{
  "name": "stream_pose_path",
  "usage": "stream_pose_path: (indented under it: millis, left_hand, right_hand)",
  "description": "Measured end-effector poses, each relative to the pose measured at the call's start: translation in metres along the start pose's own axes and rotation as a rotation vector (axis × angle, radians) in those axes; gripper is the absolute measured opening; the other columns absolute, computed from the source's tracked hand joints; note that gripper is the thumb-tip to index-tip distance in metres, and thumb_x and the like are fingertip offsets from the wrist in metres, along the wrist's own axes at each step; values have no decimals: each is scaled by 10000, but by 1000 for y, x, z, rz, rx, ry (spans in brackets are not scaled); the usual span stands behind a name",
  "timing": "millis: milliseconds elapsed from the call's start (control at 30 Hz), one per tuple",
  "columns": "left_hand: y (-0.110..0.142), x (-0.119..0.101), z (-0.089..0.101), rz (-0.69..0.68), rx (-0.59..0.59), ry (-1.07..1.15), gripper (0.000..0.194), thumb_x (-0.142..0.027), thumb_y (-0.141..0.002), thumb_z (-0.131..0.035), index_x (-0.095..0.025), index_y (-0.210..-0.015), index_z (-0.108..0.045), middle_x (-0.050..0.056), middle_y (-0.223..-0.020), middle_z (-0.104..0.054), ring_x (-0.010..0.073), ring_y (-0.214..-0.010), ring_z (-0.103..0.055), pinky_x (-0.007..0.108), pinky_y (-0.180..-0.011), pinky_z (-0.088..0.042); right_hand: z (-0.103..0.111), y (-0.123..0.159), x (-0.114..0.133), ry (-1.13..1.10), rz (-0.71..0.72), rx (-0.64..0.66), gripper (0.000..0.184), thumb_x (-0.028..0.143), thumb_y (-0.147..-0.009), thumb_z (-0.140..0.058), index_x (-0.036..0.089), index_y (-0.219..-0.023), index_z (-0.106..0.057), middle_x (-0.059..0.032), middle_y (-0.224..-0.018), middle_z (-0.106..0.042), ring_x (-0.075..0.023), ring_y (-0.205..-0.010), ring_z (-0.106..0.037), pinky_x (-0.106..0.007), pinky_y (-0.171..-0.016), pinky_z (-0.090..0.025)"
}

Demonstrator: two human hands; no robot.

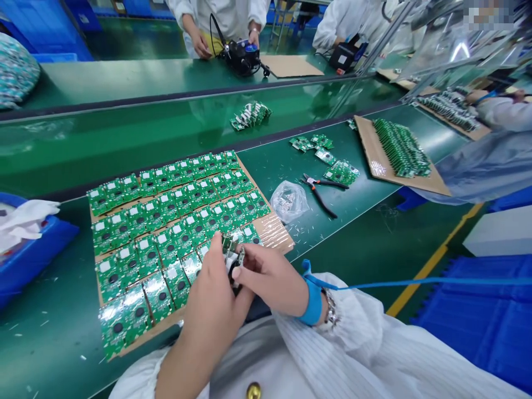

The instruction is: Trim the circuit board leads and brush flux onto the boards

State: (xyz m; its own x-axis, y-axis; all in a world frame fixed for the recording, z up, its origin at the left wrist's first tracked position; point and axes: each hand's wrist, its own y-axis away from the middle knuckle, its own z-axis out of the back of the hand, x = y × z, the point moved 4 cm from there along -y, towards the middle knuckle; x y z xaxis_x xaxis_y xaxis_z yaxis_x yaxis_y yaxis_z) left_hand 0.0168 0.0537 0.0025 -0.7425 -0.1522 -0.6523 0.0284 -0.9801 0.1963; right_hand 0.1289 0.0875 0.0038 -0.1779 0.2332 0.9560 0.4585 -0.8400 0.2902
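- Left hand (211,282) and right hand (266,274) are closed, fingers pinching a small circuit board (230,244) above the cardboard sheet (274,233) (its lower part is hidden by the fingers).
- Rows of green circuit boards (141,244) lie on that sheet, near the near edge of the tabletop (366,221) (white label patches, nothing readable).
- Orange-handled pliers (318,191) and a plastic bag (288,200) lie just right of the sheet.
- A blue wrist strap (312,302) circles the right wrist.

Left hand (210,296) and right hand (268,280) close together, fingers (238,271) pinched inward, wrists low

White striped cleanroom smock (332,354) with puffy gathered cuffs (353,316), a gold snap button (253,390), blue anti-static wrist strap (312,302) with its cord (415,282), plus a metal bracelet (331,308).
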Motion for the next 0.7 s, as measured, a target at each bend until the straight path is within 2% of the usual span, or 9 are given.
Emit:
stream_pose_path:
  millis: [67,133,200,267,367,433,500,600,700]
  left_hand:
    - [2,2,0,-10,105,128,792,-461,-847,-464,-107,-1455,-100,229,-1453,-349,349,-1282,-421,481,-929,-461]
    - [4,5,1,12,156,233,774,-501,-871,-431,-161,-1472,-80,185,-1468,-342,327,-1299,-398,488,-983,-420]
    - [5,10,1,75,131,351,704,-493,-893,-404,-212,-1474,-124,156,-1399,-438,302,-1190,-506,464,-920,-470]
    - [4,15,-2,164,85,503,663,-479,-901,-403,-238,-1470,-162,132,-1205,-584,253,-939,-623,399,-739,-541]
    - [3,21,-8,256,35,679,679,-470,-897,-434,-255,-1472,-147,72,-931,-657,200,-702,-629,324,-564,-530]
    - [2,22,-8,282,-3,731,684,-467,-895,-445,-273,-1472,-133,65,-942,-653,208,-765,-644,299,-555,-528]
    - [2,22,-7,305,-32,755,675,-461,-888,-460,-292,-1464,-151,78,-1046,-632,228,-884,-647,286,-564,-537]
    - [2,21,-5,334,-36,774,675,-461,-869,-487,-307,-1453,-186,91,-1166,-586,242,-943,-646,292,-588,-560]
    - [1,23,-6,339,-20,778,704,-495,-852,-501,-317,-1453,-180,90,-1200,-574,246,-945,-649,316,-621,-572]
  right_hand:
    - [3,1,1,-125,-15,73,190,347,-769,-580,176,-762,-500,41,-656,-461,-92,-616,-427,-225,-579,-373]
    - [5,4,1,-212,-45,152,255,413,-772,-585,169,-822,-533,32,-678,-490,-96,-628,-449,-229,-595,-397]
    - [9,6,0,-241,-53,200,316,454,-775,-583,162,-893,-570,25,-690,-511,-102,-633,-464,-237,-607,-421]
    - [18,4,-2,-211,-19,191,310,429,-798,-554,161,-950,-591,17,-706,-537,-113,-660,-484,-253,-641,-442]
    - [45,-3,-7,9,72,38,266,307,-809,-503,168,-1016,-597,-10,-793,-584,-142,-752,-516,-291,-726,-450]
    - [66,-10,-12,250,68,-142,316,224,-781,-492,166,-1077,-588,-10,-766,-576,-148,-724,-513,-301,-717,-442]
    - [83,-16,-17,466,10,-288,401,170,-756,-488,153,-1149,-566,21,-658,-526,-138,-631,-483,-292,-662,-426]
    - [88,-25,-22,630,-42,-321,406,141,-737,-503,133,-1135,-583,62,-536,-454,-122,-536,-443,-269,-591,-396]
    - [84,-29,-24,658,-27,-323,305,156,-726,-532,162,-1014,-632,52,-554,-503,-122,-546,-474,-266,-592,-403]
